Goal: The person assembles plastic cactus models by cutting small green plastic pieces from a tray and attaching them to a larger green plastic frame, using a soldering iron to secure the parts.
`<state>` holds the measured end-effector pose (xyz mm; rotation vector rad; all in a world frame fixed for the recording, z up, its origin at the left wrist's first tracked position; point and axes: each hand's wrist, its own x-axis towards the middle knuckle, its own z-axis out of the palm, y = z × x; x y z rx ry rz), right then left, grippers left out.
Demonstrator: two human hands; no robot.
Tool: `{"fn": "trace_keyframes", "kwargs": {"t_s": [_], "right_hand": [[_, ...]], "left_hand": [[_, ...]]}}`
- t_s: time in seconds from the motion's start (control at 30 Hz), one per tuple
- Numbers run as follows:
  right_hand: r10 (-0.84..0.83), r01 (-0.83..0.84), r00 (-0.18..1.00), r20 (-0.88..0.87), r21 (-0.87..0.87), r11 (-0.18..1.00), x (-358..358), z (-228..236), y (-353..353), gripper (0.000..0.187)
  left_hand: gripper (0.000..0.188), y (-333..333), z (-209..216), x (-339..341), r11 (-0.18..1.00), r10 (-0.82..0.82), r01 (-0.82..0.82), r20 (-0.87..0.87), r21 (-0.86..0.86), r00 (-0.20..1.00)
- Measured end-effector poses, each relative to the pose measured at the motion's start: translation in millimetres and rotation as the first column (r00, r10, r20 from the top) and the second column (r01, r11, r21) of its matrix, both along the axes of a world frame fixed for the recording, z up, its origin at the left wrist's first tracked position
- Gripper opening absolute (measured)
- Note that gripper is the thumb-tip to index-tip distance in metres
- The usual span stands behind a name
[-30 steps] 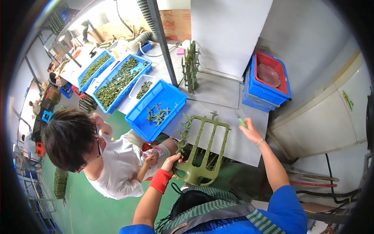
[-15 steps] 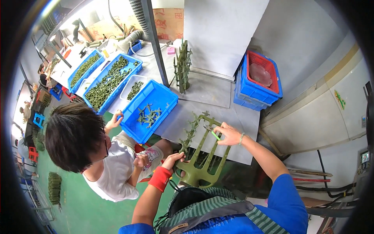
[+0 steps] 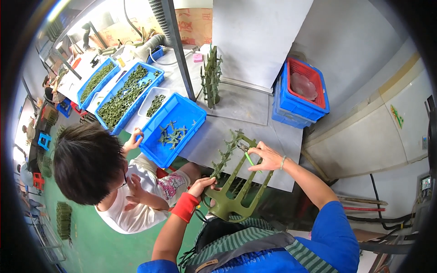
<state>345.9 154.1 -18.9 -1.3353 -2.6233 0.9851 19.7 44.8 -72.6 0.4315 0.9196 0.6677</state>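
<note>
My left hand [image 3: 201,187] is closed on the lower left edge of an olive-green pronged frame [image 3: 234,202], which is tilted over the near edge of the table. Small star-shaped green pieces [image 3: 225,157] line the frame's left prong, while the other prongs look mostly bare. My right hand [image 3: 267,158] is closed around a small pair of green-handled pliers [image 3: 249,157]. The pliers' metal jaws are at the far end of the frame, near the top of its prongs; what lies between them is too small to tell.
At my left sits a co-worker [image 3: 88,159], one hand on a blue bin [image 3: 193,132] holding star-shaped pieces. Farther left, a long blue bin [image 3: 152,83] holds many green parts. A loaded green frame [image 3: 211,77] stands by a grey panel. Stacked crates [image 3: 298,109] sit at the right.
The co-worker's nearer hand has risen from the lap toward the chest. My pliers have shifted slightly left along the frame's far end; my left hand keeps its hold.
</note>
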Motion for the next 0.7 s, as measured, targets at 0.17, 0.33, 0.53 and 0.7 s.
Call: {"fn": "trace_keyframes", "kwargs": {"t_s": [0.17, 0.33, 0.53, 0.7], "right_hand": [[-0.041, 0.042, 0.999, 0.033, -0.031, 0.999, 10, 3, -4, 0.068], [0.017, 0.011, 0.990, 0.138, -0.201, 0.980, 21, 1, -6, 0.057], [-0.003, -0.001, 1.000, -0.009, -0.350, 0.937, 33, -42, -6, 0.036], [-0.183, 0.125, 0.979, -0.090, -0.447, 0.886, 32, -91, -8, 0.030]], "left_hand": [[0.023, 7, 14, 8, 0.995, -0.094, 0.094, -0.050, -0.015, 0.994], [0.022, 16, 16, 11, 0.984, -0.175, 0.178, -0.103, 0.019, 0.979], [0.022, 24, -9, 22, 0.973, -0.230, 0.227, -0.135, -0.035, 0.964], [0.025, 31, -41, 25, 0.973, -0.219, 0.208, -0.105, -0.099, 0.970]]}}
